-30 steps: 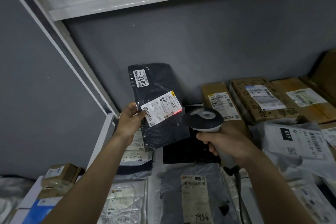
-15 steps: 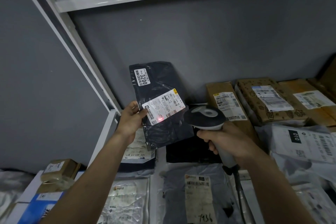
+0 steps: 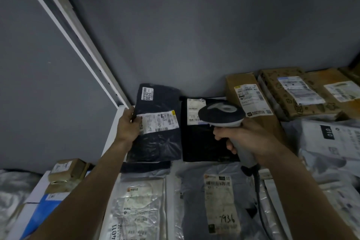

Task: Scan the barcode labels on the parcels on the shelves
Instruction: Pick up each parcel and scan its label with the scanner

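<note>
A dark parcel (image 3: 158, 122) is being gripped at its left edge by the left hand (image 3: 128, 124), at the shelf's back corner. Beside it, a scanner (image 3: 221, 114) is being clasped by the right hand (image 3: 243, 138), over a black parcel (image 3: 202, 142).

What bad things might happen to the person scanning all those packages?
The dark parcel, which the left hand pinches only at its edge, might slip. The scanner in the right hand has a cable trailing over the grey parcel and may drag it. The dim light might hide a label already scanned.
</note>
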